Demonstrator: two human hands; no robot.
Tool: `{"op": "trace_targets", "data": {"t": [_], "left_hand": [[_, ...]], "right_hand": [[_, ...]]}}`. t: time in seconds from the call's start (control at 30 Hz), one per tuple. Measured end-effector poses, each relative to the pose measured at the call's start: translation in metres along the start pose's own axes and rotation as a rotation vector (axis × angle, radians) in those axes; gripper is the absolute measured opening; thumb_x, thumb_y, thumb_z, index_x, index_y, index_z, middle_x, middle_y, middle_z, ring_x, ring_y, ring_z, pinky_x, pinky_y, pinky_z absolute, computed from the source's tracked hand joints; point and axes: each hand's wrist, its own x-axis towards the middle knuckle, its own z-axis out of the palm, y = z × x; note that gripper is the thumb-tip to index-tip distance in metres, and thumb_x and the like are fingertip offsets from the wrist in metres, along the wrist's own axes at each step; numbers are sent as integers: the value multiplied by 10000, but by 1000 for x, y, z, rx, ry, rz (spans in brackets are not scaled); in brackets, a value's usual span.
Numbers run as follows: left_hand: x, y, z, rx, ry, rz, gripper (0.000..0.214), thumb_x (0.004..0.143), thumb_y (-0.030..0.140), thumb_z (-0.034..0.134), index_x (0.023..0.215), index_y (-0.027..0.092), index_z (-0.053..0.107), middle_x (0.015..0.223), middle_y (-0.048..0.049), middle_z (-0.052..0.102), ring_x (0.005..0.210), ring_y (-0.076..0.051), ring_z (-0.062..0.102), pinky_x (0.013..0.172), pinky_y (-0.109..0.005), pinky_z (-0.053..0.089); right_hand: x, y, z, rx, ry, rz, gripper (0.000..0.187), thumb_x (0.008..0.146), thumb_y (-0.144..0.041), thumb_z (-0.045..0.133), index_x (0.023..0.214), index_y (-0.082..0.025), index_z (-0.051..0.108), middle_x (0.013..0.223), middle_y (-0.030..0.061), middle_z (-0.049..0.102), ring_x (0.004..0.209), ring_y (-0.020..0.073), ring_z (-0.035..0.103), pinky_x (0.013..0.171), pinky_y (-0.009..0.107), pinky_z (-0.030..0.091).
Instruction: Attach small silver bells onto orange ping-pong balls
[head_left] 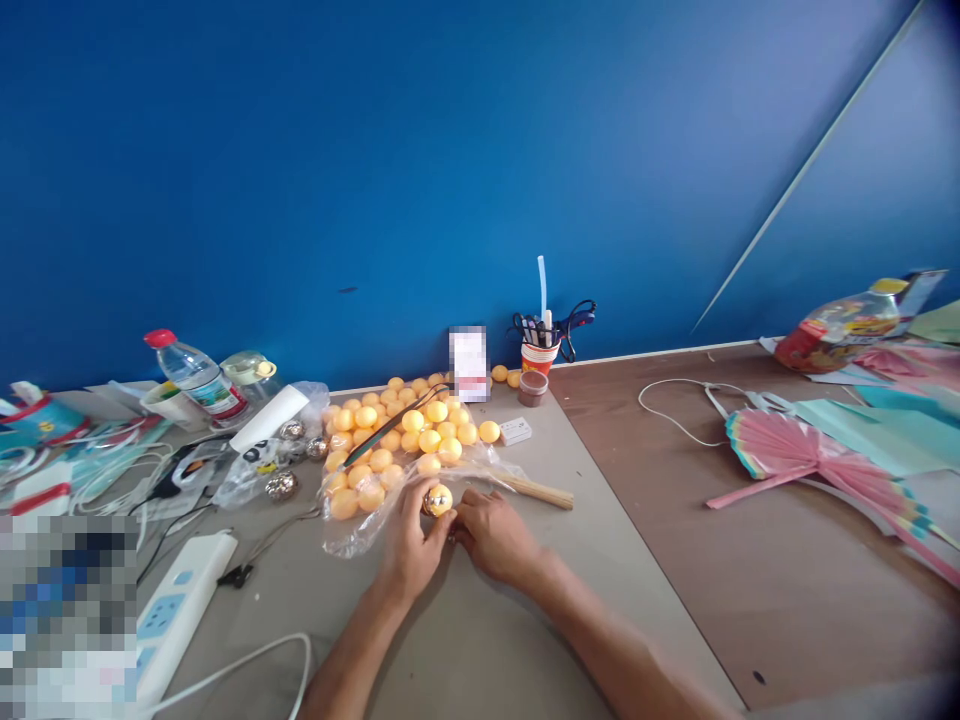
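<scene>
Left hand (pixel 414 530): grip closed on 1 yellow ball with shiny patches (pixel 439 499), just in front of a clear bag (pixel 352 542) on the worktop (pixel 450 650). Right hand (pixel 496 532): fingers bunched beside the ball; whether this grip holds anything cannot be told. The bag contains orange balls (pixel 370 495), too crowded to count. Also shown: 3 silver balls (pixel 282 487); 1 cup (pixel 538 358) of pens; 1 red-capped bottle (pixel 204 384), its label illegible.
</scene>
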Motion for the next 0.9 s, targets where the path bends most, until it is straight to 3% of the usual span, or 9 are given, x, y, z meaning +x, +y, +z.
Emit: {"op": "trace_targets", "data": {"t": [0.17, 0.37, 0.53, 0.73, 0.9], "left_hand": [[-2, -4, 2, -29, -18, -57, 283, 848, 239, 557, 1127, 193, 543, 1134, -115, 651, 1075, -252, 628, 865, -397, 548], [-1, -6, 2, -96, -48, -86, 308, 849, 272, 579, 1145, 193, 548, 1135, -117, 656, 1065, -255, 629, 862, -408, 553], [-5, -4, 3, -184, -115, -146, 310, 867, 269, 564, 1165, 194, 527, 1181, -119, 633, 1037, -235, 639, 869, -399, 555], [-3, 5, -2, -232, -194, 11, 289, 845, 182, 569, 1133, 204, 558, 1197, -115, 609, 1164, -246, 568, 987, -433, 488], [0, 14, -5, -239, -309, 44, 357, 839, 139, 560, 1188, 215, 549, 1159, -118, 627, 1121, -241, 590, 969, -441, 499]], "right_hand": [[1, 6, 3, 139, 94, -6, 135, 799, -109, 533, 730, -159, 637, 776, 55, 629, 674, 163, 534, 664, 287, 377], [4, 13, 0, 466, 338, 152, 171, 725, -53, 482, 701, -165, 608, 791, 53, 623, 716, 165, 558, 676, 266, 408], [5, 10, -4, 585, 341, 208, 168, 682, -49, 482, 673, -164, 604, 734, 29, 618, 677, 151, 544, 654, 253, 400], [6, 9, -10, 689, 345, 271, 151, 666, -72, 470, 649, -169, 585, 686, 6, 596, 658, 145, 517, 644, 251, 393], [6, 12, -11, 659, 340, 270, 137, 657, -71, 473, 626, -176, 555, 656, -4, 562, 636, 142, 497, 613, 246, 375]]}}
